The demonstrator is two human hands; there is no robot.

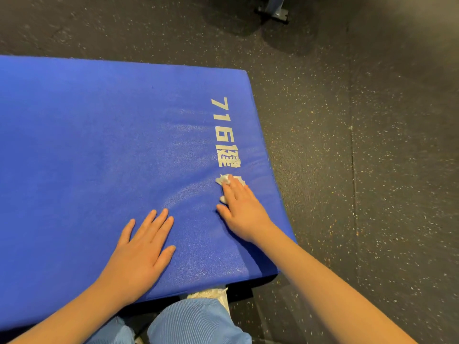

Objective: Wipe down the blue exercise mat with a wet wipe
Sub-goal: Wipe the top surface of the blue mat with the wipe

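Right hand (242, 212): fingers straight and together, thumb spread, pressing a wipe (220, 180) flat onto the mat (87, 135); no finger curls round the wipe
Wipe: white, crumpled, mostly covered by the fingers; scraps show past the fingertips and beside the forefinger; lies on the mat's top face, close to the mat's right edge, nearer its near end than its far end
Left hand (141, 252): flat, palm down, fingers straight and slightly fanned, resting on the mat by its near edge, apart from the right hand, holding nothing
Mat: blue, thick, grainy top; faint creases run from the wipe toward its middle; a paler sheen on the patch around both hands
Lettering (222, 130): white, worn, "716" then characters, printed along the mat's right edge, its near end hidden under wipe and fingers
Floor (372, 170): dark, speckled, all round the mat
Trousers (198, 321): light blue, ribbed, at the mat's near edge
Shoe (216, 295): white, just below the mat's near edge
Metal foot (273, 13): dark, well beyond the mat's far right corner
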